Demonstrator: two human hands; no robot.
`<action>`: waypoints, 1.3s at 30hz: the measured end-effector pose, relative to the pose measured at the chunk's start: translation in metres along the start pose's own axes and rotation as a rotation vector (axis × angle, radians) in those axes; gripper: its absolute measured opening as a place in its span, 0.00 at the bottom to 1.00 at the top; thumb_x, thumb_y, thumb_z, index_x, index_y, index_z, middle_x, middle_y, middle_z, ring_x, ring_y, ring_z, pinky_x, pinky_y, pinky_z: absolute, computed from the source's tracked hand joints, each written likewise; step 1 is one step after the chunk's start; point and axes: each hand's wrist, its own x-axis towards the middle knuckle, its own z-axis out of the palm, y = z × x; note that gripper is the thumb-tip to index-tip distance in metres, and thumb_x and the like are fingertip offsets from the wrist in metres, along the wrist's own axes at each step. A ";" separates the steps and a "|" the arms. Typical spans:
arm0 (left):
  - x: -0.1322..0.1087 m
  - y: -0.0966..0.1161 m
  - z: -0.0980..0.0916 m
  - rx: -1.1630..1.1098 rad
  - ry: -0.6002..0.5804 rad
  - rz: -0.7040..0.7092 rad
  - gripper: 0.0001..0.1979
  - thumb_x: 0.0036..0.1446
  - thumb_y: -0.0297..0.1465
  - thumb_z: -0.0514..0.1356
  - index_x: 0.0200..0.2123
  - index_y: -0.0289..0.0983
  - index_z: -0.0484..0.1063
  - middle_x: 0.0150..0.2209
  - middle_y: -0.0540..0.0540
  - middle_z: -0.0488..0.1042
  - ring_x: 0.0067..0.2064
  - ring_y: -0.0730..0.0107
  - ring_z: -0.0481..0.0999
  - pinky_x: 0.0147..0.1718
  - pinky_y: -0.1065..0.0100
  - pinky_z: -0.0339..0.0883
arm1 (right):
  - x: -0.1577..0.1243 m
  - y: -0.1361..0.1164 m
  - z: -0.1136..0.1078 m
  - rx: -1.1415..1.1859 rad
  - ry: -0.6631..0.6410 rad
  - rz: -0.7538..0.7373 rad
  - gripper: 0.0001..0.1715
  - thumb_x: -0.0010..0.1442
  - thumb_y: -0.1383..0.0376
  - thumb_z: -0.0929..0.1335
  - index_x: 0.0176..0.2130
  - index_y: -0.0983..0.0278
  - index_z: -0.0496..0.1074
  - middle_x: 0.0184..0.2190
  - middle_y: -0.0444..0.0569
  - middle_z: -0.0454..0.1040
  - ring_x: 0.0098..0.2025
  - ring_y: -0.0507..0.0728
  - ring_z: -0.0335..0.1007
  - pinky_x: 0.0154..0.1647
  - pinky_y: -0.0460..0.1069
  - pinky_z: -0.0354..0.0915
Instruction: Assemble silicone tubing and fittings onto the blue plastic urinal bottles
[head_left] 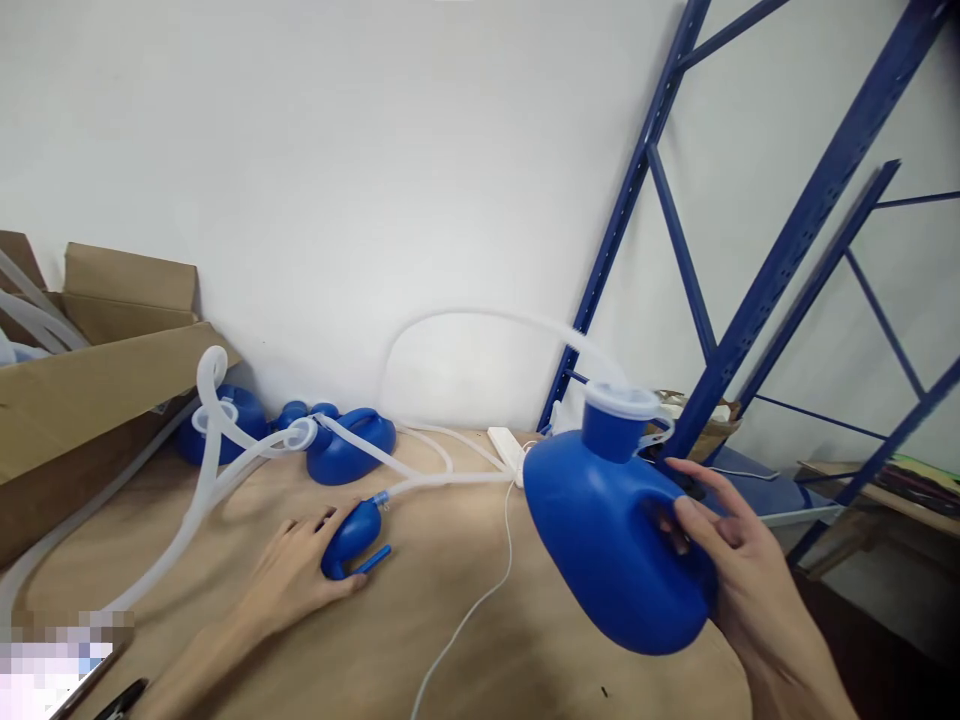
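My right hand (739, 545) grips the handle of a blue plastic urinal bottle (600, 550), holding it tilted above the table. A translucent white cap (622, 398) sits on its neck, and a whitish hose (480, 315) arches left from it. On the table, my left hand (307, 565) curls around a small blue urinal funnel (354, 538) with a thin side handle. A clear connector (382, 497) joins this funnel to a white hose (450, 480). Part of the funnel is hidden by my fingers. Further back lies another blue bottle (352, 448), close to coiled hoses (214, 440).
At the left stands an open cardboard box (112, 370) with hoses inside. A white power strip (504, 446) and its cord (480, 600) lie mid-table. Blue metal racking (795, 230) rises at the right. A bright-screened device (56, 675) and a black pen (124, 700) are at the lower left.
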 end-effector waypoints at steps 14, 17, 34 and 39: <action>0.057 0.080 -0.037 -1.034 0.051 -0.272 0.43 0.54 0.57 0.62 0.66 0.37 0.64 0.61 0.35 0.75 0.63 0.46 0.73 0.58 0.56 0.71 | 0.026 0.017 0.133 0.311 0.008 0.019 0.44 0.48 0.44 0.79 0.57 0.58 0.70 0.37 0.46 0.79 0.39 0.58 0.75 0.45 0.53 0.73; 0.075 0.093 -0.028 -1.096 0.046 -0.289 0.42 0.57 0.57 0.62 0.67 0.41 0.63 0.63 0.37 0.73 0.65 0.46 0.71 0.61 0.54 0.68 | 0.031 0.025 0.164 0.276 -0.039 -0.014 0.39 0.52 0.44 0.77 0.57 0.57 0.70 0.49 0.50 0.78 0.48 0.61 0.76 0.51 0.55 0.72; 0.139 0.092 0.084 -0.867 -0.056 -0.281 0.42 0.64 0.57 0.53 0.72 0.38 0.57 0.73 0.34 0.58 0.76 0.46 0.50 0.72 0.47 0.46 | 0.114 0.118 0.240 0.265 -0.288 0.183 0.28 0.51 0.50 0.75 0.46 0.63 0.81 0.40 0.52 0.81 0.41 0.60 0.78 0.42 0.52 0.73; 0.142 0.088 0.100 -0.831 -0.088 -0.221 0.40 0.64 0.58 0.53 0.69 0.39 0.63 0.73 0.36 0.59 0.75 0.49 0.54 0.72 0.52 0.49 | 0.139 0.134 0.249 0.304 -0.278 0.281 0.22 0.56 0.54 0.74 0.47 0.63 0.79 0.39 0.51 0.81 0.38 0.57 0.78 0.39 0.49 0.73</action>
